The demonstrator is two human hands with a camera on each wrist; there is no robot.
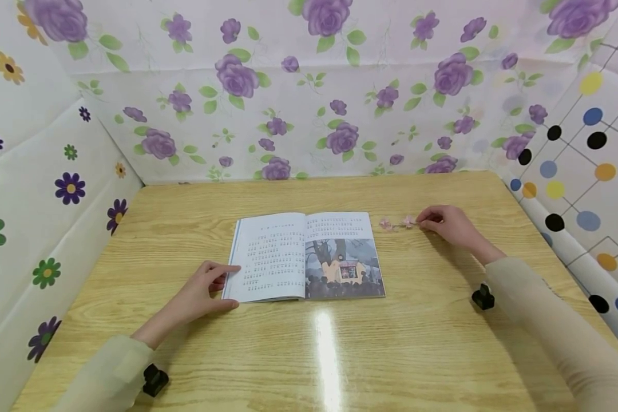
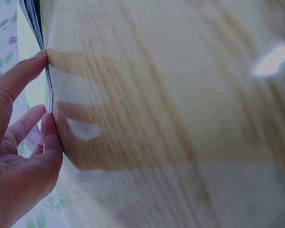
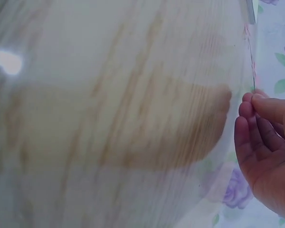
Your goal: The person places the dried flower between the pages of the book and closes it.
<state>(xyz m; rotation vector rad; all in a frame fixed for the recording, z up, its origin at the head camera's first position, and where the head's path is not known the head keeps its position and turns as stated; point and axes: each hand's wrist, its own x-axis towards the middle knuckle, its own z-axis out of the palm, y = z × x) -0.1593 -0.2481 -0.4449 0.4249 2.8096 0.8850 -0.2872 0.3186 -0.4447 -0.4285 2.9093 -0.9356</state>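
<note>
An open book [image 1: 275, 257] lies on the table, text filling its left page and a dusky crowd picture on its right page. My left hand [image 1: 204, 290] rests against the left side of it, index finger out over the page edge and thumb by the lower corner. In the left wrist view, the fingertips [image 2: 42, 54] are right at the book's edge. To the right of the book, my right hand [image 1: 448, 225] pinches the thin stem of a pink flower sprig [image 1: 408, 221] between thumb and fingers. The sprig points left, toward the book.
The wooden table [image 1: 391, 349] has a glossy top with a bright light reflection. A purple-rose cloth [image 1: 298, 97] hangs behind it, with a flowered cloth on the left and a dotted one on the right. Black devices [image 1: 483, 297] sit at both wrists.
</note>
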